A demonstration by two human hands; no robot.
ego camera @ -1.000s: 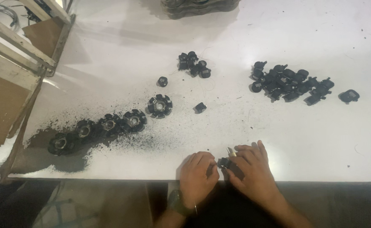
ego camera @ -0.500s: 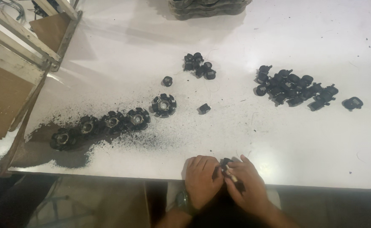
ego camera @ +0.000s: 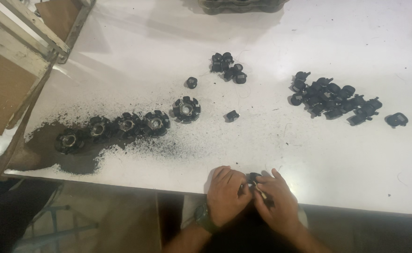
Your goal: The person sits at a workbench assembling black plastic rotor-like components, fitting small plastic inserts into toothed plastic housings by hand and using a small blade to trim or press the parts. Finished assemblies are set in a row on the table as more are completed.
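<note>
My left hand (ego camera: 226,193) and my right hand (ego camera: 277,201) meet at the near edge of the white table (ego camera: 309,150). Together they pinch a small black part (ego camera: 253,178) between the fingertips; most of it is hidden by the fingers. A watch sits on my left wrist. Farther out lie a single small black piece (ego camera: 232,115) and a round black toothed ring (ego camera: 186,109).
A row of three more black rings (ego camera: 126,125) lies in dark dust (ego camera: 51,154) at the left. A small cluster of black pieces (ego camera: 227,67) sits mid-table, a bigger pile (ego camera: 330,97) at the right, one loose piece (ego camera: 396,119) beyond. Wooden frame (ego camera: 18,51) at far left.
Both hands stayed together at the table's edge, the fingers shifting slightly around the small black part. The view drifted a little; the parts on the table did not move.
</note>
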